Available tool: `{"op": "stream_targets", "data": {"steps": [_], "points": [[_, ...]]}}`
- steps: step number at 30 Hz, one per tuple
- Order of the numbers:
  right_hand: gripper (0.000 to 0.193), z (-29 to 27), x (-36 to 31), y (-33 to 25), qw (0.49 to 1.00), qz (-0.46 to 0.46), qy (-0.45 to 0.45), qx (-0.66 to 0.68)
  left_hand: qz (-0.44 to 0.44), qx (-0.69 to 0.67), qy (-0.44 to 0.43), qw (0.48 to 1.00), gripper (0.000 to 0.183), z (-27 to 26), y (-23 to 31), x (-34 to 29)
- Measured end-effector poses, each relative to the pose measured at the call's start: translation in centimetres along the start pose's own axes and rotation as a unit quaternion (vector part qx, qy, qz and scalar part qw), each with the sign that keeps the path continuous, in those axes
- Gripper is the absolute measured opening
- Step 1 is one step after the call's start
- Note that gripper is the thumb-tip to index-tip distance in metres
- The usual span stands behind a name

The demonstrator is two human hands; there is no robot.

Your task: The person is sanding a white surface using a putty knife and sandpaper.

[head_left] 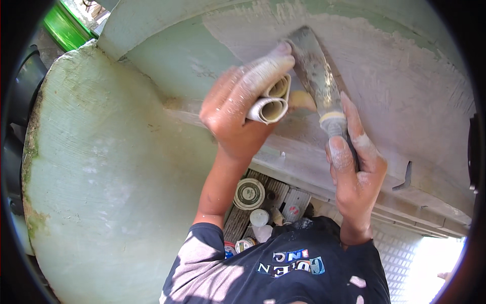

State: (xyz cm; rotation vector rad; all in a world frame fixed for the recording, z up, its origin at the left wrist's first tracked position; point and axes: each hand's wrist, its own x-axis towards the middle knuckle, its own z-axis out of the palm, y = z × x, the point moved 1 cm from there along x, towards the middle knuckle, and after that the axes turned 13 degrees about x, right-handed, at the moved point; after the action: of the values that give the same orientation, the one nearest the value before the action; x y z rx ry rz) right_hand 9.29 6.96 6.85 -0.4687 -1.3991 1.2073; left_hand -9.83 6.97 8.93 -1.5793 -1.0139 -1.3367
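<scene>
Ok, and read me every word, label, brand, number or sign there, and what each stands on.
Black T-shirt: large multicoloured chest lettering, legible, but I won't copy it out.
Round pale lid with dark ring: print too small.
Small round white container beside the T-shirt: print too small.
Pale flat piece with red mark: too blurred.
Red-and-blue object, partly hidden: can't tell.
Metal scraper: no lettering visible.

"What colour is the scraper (319, 71)?"
"Mottled grey blade, pale yellow band."
"The rolled sheet (258, 110)?"
"Off-white."
"The surface (395, 91) behind them?"
"Pale green, with a greyish patch."
"Left hand (237, 96) and right hand (359, 175)?"
"Both dusted white."
"Shirt (304, 242)?"
"Black, with multicoloured lettering and pale spots."
</scene>
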Motion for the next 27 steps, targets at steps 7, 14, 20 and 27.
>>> {"op": "stream_targets", "data": {"steps": [7,14,20,27], "points": [[0.052,-0.4,0.1,-0.5,1.0,-0.004,-0.019,-0.014,-0.065,-0.006,0.04,0.997,0.053,0.1,0.5,1.1],[0.051,-0.8,0.3,-0.5,0.999,-0.012,-0.038,-0.022,-0.066,0.021,0.026,0.997,0.055,-0.4,0.6,1.3],[0.05,-1.2,-0.6,0.3,0.999,-0.002,-0.04,-0.027,-0.038,0.024,0.014,0.999,0.05,-0.5,1.0,-0.2],[0.049,-1.2,-0.4,-0.6,0.999,0.016,-0.03,-0.036,-0.042,0.018,0.041,0.998,0.053,0.0,1.0,0.1]]}}
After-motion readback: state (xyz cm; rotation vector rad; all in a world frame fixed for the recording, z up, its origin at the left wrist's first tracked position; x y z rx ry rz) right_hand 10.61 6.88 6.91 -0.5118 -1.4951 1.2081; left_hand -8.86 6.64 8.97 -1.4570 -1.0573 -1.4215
